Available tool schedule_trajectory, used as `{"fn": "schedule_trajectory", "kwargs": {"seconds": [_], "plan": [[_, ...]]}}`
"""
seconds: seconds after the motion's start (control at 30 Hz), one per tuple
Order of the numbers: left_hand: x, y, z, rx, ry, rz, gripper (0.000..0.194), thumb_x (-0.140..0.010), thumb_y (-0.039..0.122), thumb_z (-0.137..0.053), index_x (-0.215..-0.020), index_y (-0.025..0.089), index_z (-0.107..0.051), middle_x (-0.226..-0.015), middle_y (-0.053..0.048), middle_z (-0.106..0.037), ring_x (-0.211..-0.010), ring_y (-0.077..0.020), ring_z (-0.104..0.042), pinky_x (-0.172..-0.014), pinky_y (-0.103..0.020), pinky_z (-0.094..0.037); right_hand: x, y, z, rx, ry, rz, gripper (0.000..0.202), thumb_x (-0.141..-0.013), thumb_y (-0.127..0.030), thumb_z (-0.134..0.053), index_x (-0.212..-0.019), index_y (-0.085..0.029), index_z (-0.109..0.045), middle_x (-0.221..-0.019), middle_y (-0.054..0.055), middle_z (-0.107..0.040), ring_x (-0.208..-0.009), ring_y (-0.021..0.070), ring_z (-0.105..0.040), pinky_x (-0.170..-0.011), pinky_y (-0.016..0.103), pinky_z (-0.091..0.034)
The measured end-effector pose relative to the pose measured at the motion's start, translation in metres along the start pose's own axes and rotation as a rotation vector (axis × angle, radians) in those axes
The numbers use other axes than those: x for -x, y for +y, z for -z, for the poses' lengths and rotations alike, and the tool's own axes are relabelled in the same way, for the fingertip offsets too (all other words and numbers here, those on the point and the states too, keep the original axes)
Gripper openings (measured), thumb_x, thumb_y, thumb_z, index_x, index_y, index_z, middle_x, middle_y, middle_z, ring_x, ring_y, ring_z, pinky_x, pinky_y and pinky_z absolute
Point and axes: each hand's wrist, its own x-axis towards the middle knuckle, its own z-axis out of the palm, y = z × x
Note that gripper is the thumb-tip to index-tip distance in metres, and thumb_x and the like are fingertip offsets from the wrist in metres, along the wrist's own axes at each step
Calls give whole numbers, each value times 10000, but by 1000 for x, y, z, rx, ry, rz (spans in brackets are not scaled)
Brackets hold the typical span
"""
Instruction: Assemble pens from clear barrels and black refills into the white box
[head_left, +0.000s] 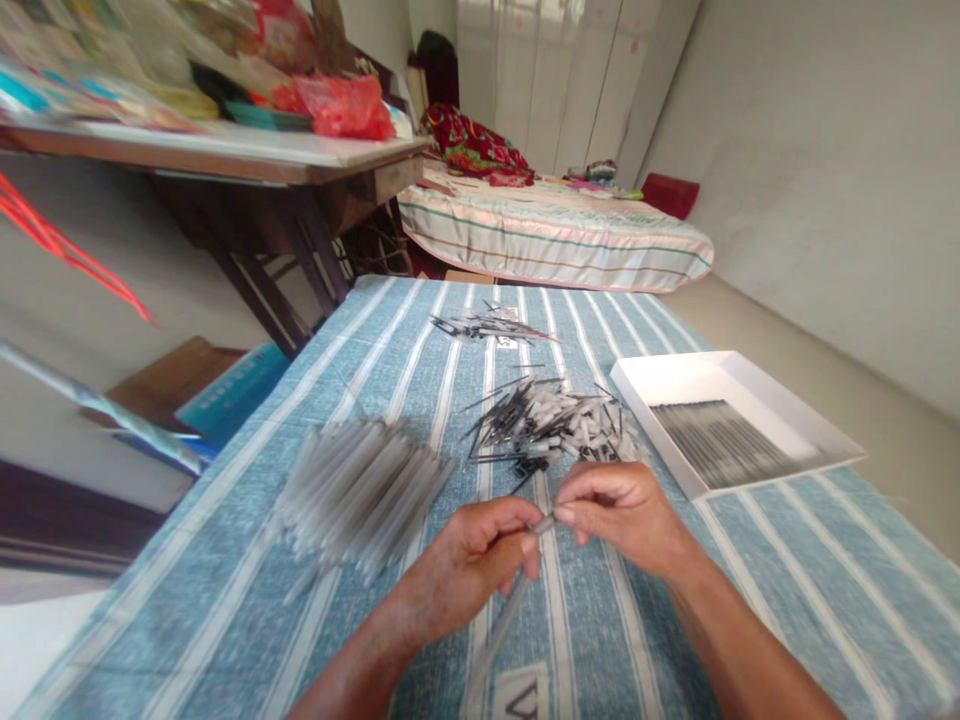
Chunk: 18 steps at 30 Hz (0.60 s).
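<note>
My left hand [484, 550] pinches a slim grey, see-through stick [501, 632] over the near middle of the table. The stick's lower part slants down toward me below the fingers. At its upper end the fingertips of my right hand [619, 510] are closed, close beside the left fingertips. Exactly what the right fingers grip there is too small to make out. Left of my hands lies a blurred stack of similar grey sticks [367, 490]. Just beyond my hands is a heap of small black, white and clear pieces [570, 420].
A shallow white box [795, 474] on the right holds a row of dark sticks [720, 440]. Thin dark pieces [487, 325] lie farther back on the striped blue cloth [315, 350]. A cluttered desk [337, 152] stands at left; a bed [555, 235] is behind.
</note>
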Motion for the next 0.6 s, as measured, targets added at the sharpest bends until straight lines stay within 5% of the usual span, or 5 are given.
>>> {"fn": "schedule_trajectory", "kwargs": {"seconds": [0.4,0.6], "plan": [[-1,1,-1,-46,19,3,146,-812,165,-437,-849,170,-578,-663,35,-575,-513,-74,-430,-487,-198,-343,6,12,2,-149,-58,-103,124,-710,-223,-680,-810,-154,-653,-665,-14,-594,-489,84,-562,-483,205,-449],[-1,-1,-2,-73,11,1,145,-819,169,-429,-830,170,-574,-670,36,-564,-529,-76,-427,-503,-198,-343,4,5,6,125,-115,-26,114,-754,-250,-640,-756,-138,-664,-585,-17,-570,-497,83,-541,-503,198,-423]]}}
